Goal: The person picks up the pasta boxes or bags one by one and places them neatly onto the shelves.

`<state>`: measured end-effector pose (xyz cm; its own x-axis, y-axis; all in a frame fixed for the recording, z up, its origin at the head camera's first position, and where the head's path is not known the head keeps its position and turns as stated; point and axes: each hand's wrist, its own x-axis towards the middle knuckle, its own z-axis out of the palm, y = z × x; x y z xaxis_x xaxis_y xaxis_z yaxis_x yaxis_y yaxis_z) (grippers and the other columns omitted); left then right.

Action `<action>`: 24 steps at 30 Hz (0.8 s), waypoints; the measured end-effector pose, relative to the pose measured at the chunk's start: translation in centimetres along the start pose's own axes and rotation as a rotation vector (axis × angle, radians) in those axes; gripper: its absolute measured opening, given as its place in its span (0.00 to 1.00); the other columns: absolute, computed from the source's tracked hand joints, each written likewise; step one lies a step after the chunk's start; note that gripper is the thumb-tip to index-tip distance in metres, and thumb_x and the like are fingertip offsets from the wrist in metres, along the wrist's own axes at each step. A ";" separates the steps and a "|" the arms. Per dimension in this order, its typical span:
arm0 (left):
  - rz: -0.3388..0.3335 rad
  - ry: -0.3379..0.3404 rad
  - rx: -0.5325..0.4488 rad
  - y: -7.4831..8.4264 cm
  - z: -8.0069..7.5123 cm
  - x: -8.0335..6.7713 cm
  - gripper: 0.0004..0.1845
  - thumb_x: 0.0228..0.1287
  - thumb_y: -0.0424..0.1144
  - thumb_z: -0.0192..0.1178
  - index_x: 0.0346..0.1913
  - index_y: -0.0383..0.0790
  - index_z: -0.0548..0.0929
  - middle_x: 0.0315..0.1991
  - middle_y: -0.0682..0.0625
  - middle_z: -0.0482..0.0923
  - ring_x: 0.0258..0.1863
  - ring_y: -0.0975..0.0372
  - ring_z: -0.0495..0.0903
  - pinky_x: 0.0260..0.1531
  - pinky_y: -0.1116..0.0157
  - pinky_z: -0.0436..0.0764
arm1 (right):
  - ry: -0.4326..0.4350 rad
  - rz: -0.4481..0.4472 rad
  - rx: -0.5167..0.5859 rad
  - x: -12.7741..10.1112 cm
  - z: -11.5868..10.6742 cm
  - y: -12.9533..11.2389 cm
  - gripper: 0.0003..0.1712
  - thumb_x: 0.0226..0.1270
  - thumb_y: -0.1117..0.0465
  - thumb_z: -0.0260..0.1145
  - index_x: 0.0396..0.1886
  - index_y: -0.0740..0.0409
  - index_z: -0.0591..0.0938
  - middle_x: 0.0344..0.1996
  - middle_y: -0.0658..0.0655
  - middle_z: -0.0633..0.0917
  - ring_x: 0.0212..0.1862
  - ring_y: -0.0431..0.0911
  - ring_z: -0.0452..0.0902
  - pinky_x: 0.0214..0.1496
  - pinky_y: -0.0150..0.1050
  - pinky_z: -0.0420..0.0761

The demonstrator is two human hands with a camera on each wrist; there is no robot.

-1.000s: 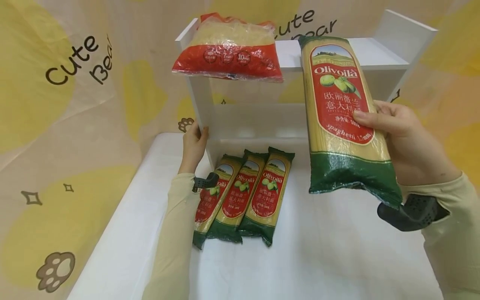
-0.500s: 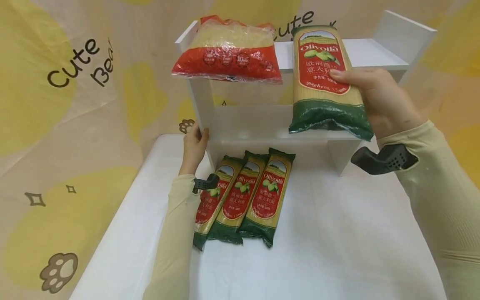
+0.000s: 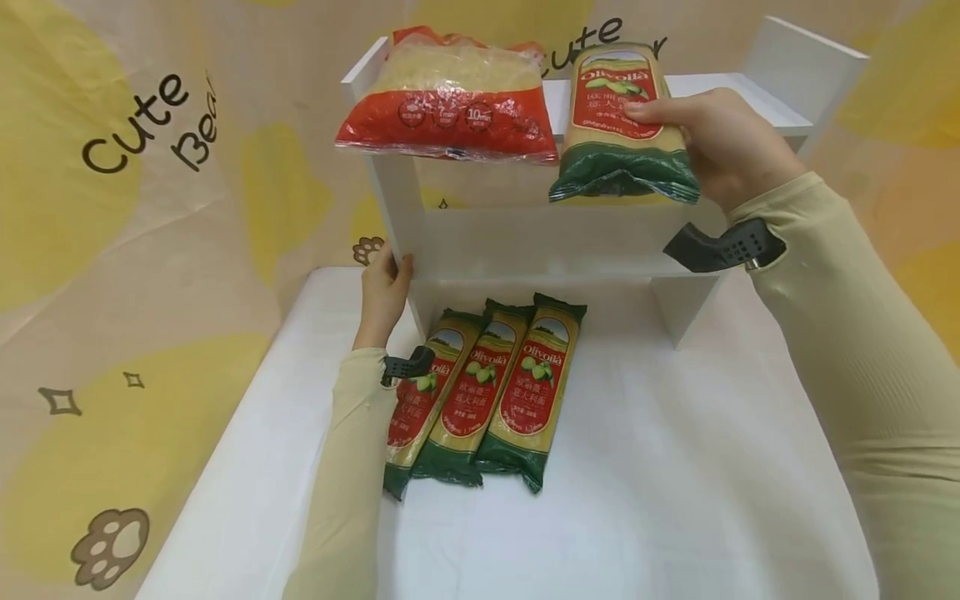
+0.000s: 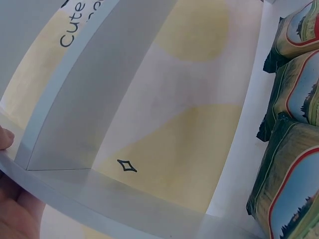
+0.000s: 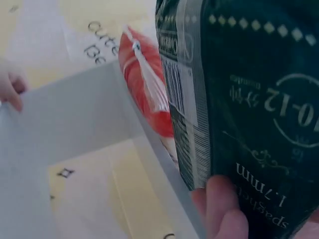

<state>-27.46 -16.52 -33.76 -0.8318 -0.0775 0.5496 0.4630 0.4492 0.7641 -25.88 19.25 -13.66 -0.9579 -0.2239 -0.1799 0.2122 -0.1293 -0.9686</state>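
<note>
My right hand (image 3: 723, 146) grips a spaghetti packet (image 3: 618, 125) by its right side, thumb on the red label, in front of the upper shelf. The packet's dark green back (image 5: 249, 99) fills much of the right wrist view, with fingertips against its edge. In the head view my left hand (image 3: 384, 296) holds the left side panel of the white shelf unit (image 3: 401, 200), its thumb on the panel's front edge. A red and clear bag of pasta (image 3: 450, 100) lies on the top shelf, just left of the held packet.
Several spaghetti packets (image 3: 532, 392) lie side by side, slanted, on the white-covered table (image 3: 637, 500) below the shelf. The unit's right end panel (image 3: 806, 75) rises at the far right. A patterned cloth (image 3: 187, 275) hangs behind.
My right hand has carried the spaghetti packet up, left and away from me, from the right of the shelf unit to the top shelf. My left hand stays on the panel.
</note>
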 end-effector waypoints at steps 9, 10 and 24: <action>0.010 0.002 0.013 0.0 -0.1 0.0 0.17 0.71 0.31 0.49 0.59 0.32 0.74 0.53 0.32 0.76 0.50 0.45 0.78 0.47 0.50 0.77 | 0.040 0.002 -0.124 0.9 0.6 -1.4 0.40 0.57 0.56 0.71 0.65 0.54 0.61 0.45 0.53 0.80 0.34 0.48 0.84 0.32 0.39 0.83; 0.011 0.004 0.009 0.1 -0.1 0.0 0.17 0.71 0.31 0.49 0.59 0.32 0.74 0.53 0.33 0.76 0.51 0.45 0.78 0.47 0.50 0.77 | 0.038 0.007 -0.128 0.9 0.6 -1.6 0.40 0.57 0.56 0.71 0.65 0.54 0.61 0.45 0.53 0.80 0.34 0.48 0.84 0.32 0.39 0.83; 0.016 -0.004 0.001 0.0 -0.2 0.0 0.16 0.70 0.30 0.49 0.59 0.32 0.74 0.53 0.32 0.75 0.50 0.45 0.78 0.45 0.49 0.77 | 0.048 -0.131 0.160 -0.7 1.3 1.3 0.22 0.56 0.61 0.72 0.50 0.61 0.78 0.44 0.57 0.83 0.33 0.49 0.84 0.32 0.37 0.82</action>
<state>-27.40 -16.68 -33.75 -0.8255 -0.0669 0.5604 0.4758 0.4516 0.7548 -24.65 17.93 -14.60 -0.9867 -0.1489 -0.0659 0.1094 -0.3069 -0.9454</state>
